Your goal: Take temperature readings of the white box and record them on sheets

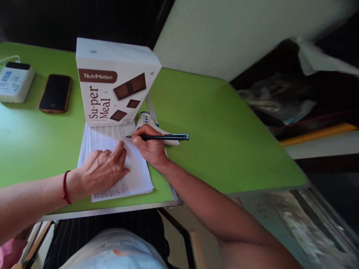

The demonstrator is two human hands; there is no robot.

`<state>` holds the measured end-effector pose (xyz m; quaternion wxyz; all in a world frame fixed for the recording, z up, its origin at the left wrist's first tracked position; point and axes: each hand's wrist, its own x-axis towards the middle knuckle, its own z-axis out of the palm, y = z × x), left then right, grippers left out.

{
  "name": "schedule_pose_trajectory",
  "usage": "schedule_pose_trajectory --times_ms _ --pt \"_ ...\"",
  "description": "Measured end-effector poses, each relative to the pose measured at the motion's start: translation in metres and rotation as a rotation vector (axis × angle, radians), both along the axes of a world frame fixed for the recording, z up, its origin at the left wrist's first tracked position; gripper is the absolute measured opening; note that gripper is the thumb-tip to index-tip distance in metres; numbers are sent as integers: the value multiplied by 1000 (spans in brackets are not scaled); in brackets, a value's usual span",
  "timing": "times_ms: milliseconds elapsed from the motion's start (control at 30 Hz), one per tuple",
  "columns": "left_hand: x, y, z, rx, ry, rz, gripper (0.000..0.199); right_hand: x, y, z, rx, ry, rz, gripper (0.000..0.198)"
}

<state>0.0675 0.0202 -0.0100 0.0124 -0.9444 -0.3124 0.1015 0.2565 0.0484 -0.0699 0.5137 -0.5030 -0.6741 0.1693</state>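
Observation:
My right hand [150, 145] pinches a black pen [168, 137], its tip at the written lines on a stack of paper [137, 168]. Rows of dense handwriting cover the left part of the top sheet, while its right side is blank. My left hand [105, 168] lies on the sheet, index finger stretched toward the pen tip and thumb apart, holding nothing. A white NutriMotion box [98, 89] stands upright at the paper's far edge. Behind my right hand, partly hidden by it, lies a white and blue handheld device [145, 118], which looks like a thermometer gun.
A smartphone [55, 93] with a dark screen lies left of the box. Farther left sits a white block-shaped device [17, 82] with a cable. The green table [213, 138] meets a pale wall at the back. Plastic bags [280, 97] lie beyond its right edge.

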Motion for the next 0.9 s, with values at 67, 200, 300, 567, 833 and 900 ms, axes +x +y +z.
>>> schedule_pose_trajectory --times_ms 67,200,300,567,833,900 --pt "-1 -1 -2 -5 -8 14 48 2 -4 6 45 -58 -8 13" --pt "-4 5 -8 25 -85 6 40 13 -11 23 305 -345 26 11" --pt "-11 23 -12 45 -246 12 28 25 -13 33 346 -635 107 20" --pt "-34 83 -13 -19 -1298 215 42 26 -21 43 22 -989 308 20" --pt "-55 122 -22 116 -1681 243 51 25 -14 52 -203 -853 383 7" --pt "-64 134 -27 112 -1676 277 43 29 -10 56 -249 -777 386 7"
